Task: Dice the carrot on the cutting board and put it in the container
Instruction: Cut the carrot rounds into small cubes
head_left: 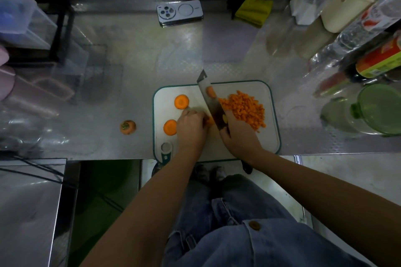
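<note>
Writing: bottle [377,60] label at the worktop's right edge, too blurred to read.
Knife [208,97]: right hand [236,134] grips it, blade pointing at the far edge, leaning left.
Carrot [209,121]: mid-board [269,136], left hand [191,125] curled over it, axis hidden; dice [245,108] heaped right.

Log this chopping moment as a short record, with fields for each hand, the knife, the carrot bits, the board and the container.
left hand: holds a carrot piece down against the blade
right hand: grips the knife by its handle
diced carrot: piled right of the blade
carrot rounds: two, uncut, left of the blade
cutting board: carries all of the above
carrot top: on the counter, left of the board
container: green lid, right of the board, apart from it
</note>
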`<state>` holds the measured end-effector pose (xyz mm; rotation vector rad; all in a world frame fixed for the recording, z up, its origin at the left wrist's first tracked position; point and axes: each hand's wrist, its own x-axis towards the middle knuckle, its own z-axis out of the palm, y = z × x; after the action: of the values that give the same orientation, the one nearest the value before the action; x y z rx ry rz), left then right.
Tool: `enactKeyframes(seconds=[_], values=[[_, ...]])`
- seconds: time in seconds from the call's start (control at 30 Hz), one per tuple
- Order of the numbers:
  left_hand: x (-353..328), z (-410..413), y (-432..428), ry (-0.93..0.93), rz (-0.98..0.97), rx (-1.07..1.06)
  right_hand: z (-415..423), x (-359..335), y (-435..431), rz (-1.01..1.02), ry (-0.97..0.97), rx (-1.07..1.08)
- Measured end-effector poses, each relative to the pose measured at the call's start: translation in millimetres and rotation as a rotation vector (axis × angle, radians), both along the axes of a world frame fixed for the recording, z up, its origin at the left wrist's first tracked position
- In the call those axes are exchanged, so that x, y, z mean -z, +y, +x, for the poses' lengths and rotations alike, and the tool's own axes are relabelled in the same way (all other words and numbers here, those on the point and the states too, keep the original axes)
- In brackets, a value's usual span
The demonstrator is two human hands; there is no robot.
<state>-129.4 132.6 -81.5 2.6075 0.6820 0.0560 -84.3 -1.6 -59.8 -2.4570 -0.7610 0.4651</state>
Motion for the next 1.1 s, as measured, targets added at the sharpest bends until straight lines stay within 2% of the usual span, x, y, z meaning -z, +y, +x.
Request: enactKeyframes(seconds=[0.4, 0.73, 1.1], values=[[-1.7, -1.0, 1.0, 0.011, 0.001, -0.002, -7.7, 5.1, 3.1, -0.109, -0.003, -0.025], [-10.0, -2.4, -0.6, 0.042, -0.046, 0.003, 0.7, 3.7, 3.4, 0.021, 0.049, 0.027], [-6.2, -5.6, -1.6, -0.005, -0.016, -0.009, -8.1, 3.4, -0.7, -0.049, 0.016, -0.035]])
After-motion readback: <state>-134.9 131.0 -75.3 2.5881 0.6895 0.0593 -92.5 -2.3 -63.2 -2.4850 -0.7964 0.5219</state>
